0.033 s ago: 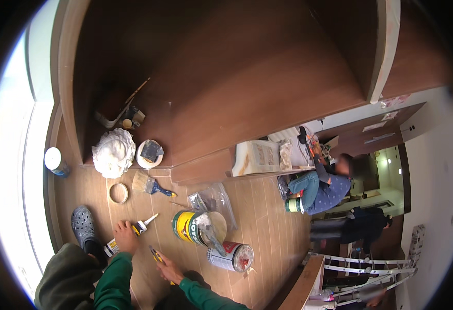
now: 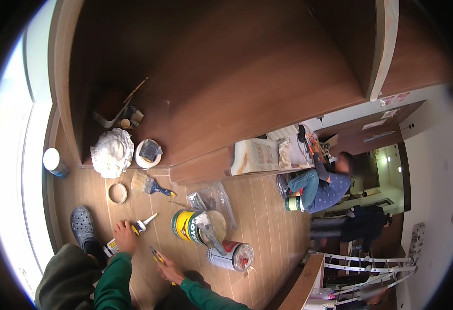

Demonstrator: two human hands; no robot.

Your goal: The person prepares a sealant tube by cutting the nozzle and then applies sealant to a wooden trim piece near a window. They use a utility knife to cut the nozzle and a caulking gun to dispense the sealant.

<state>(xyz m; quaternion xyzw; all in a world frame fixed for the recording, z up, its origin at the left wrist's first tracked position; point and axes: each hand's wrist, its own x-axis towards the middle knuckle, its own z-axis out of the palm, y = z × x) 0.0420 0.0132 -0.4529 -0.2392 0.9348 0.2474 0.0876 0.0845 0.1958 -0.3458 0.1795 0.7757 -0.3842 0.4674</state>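
Observation:
My left hand (image 2: 124, 238) grips a white caulk tube (image 2: 138, 227) with a long nozzle, lying at floor level beside my grey clog (image 2: 83, 225). My right hand (image 2: 169, 269) holds a yellow-and-black utility knife (image 2: 158, 256), its tip raised toward the tube. Right of the tube are an open yellow paint can (image 2: 184, 225) with a dirty scraper across it and a white-and-red can (image 2: 224, 254) on its side or tilted, I cannot tell which. A wide paintbrush (image 2: 154, 186), a tape roll (image 2: 117, 193) and a clear plastic bag (image 2: 220, 206) lie beyond my hands.
A brown cabinet (image 2: 226, 72) holds a white cloth bundle (image 2: 112, 152) and a white tub (image 2: 148, 155). A blue-white can (image 2: 55, 163) stands by the bright window. At right are a seated person (image 2: 323, 191), a standing person (image 2: 360, 227) and aluminium ladders (image 2: 371, 263).
The view has shifted very slightly. My hands and the objects around them show no visible movement.

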